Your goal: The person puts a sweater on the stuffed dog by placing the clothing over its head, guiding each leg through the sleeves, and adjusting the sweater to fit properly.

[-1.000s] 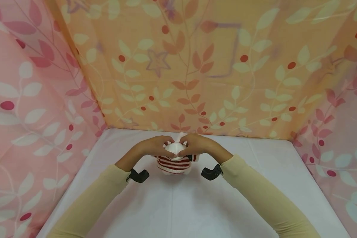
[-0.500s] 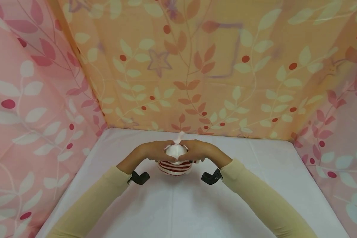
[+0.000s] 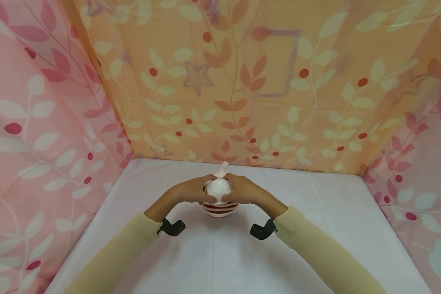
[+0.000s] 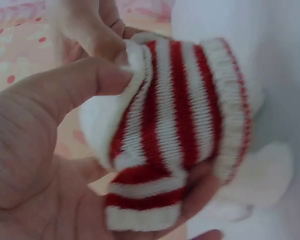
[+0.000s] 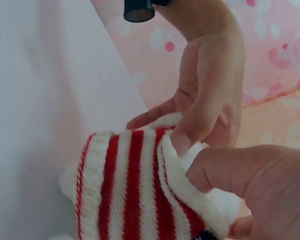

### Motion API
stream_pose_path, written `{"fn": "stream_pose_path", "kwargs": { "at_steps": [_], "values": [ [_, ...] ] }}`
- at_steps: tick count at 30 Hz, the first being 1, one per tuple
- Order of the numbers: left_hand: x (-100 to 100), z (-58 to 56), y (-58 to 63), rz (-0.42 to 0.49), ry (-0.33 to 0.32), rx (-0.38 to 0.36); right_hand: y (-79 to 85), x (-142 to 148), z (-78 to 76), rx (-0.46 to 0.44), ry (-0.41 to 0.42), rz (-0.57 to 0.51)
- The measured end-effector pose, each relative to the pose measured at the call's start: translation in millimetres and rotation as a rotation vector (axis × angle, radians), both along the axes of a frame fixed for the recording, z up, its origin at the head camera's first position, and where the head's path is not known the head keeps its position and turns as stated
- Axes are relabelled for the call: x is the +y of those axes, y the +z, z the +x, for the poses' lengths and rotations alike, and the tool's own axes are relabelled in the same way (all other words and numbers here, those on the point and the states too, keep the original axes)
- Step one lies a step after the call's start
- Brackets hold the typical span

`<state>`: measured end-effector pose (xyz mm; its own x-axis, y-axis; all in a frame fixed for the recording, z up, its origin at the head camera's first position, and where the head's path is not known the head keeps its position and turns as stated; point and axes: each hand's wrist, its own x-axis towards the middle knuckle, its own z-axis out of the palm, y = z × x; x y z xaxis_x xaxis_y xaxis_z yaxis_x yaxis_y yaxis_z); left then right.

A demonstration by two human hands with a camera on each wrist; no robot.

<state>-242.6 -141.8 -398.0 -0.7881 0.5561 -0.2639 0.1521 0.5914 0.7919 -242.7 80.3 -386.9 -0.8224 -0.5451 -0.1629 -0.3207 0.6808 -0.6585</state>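
Two-handed pinch grip, closed: hold the red-and-white striped knitted garment (image 3: 220,210) toward twelve o'clock over the white cloth-covered bench (image 3: 213,261), with left hand (image 3: 195,191) at nine o'clock, right hand (image 3: 244,190) at three. Match pressure around the rounded white plush body (image 3: 219,187).

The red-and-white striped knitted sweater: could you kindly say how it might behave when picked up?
The sweater would probably flex, since its knit curves and ripples. It seems unlikely to slip, given its textured stitches, and may bring along the white plush toy it wraps.

Toy (image 3: 219,192) between left fingers (image 3: 206,180) and right fingers (image 3: 233,179), table (image 3: 213,257) beneath, back curtain (image 3: 220,81) behind, side curtains (image 3: 25,163) left and right
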Motion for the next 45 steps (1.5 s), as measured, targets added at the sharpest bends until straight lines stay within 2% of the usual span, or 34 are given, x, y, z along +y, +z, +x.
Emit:
{"fn": "stream_pose_path", "kwargs": {
  "at_steps": [5,9,13,19,23,26,32,36,41,45],
  "values": [
    [5,6.2,-18.1,0.124,0.094,0.064,-7.7,-2,3.4,0.106,-0.033,-0.026],
    [11,11.8,-27.4,0.16,0.199,0.104,-13.1,-3,6.3,0.151,-0.074,-0.04],
    [15,13.0,-38.2,0.193,0.276,0.139,-20.0,-3,8.9,0.184,-0.118,-0.076],
    [18,17.5,-43.0,0.254,0.353,0.142,-33.8,0,10.1,0.238,-0.175,-0.183],
    [18,19.5,-45.0,0.295,0.395,0.112,-41.9,4,10.3,0.252,-0.203,-0.249],
    [18,19.8,-47.2,0.335,0.438,0.095,-45.4,5,10.1,0.222,-0.257,-0.262],
    [18,18.9,-53.4,0.393,0.496,0.081,-45.8,10,9.2,0.093,-0.382,-0.282],
    [18,18.8,-55.4,0.352,0.489,0.098,-44.2,16,9.2,-0.007,-0.377,-0.286],
    [15,20.3,-51.8,0.261,0.47,0.123,-44.8,23,7.9,-0.118,-0.342,-0.322],
    [13,21.0,-50.4,0.303,0.461,0.113,-48.6,23,6.2,-0.165,-0.351,-0.399]
  ]
}}
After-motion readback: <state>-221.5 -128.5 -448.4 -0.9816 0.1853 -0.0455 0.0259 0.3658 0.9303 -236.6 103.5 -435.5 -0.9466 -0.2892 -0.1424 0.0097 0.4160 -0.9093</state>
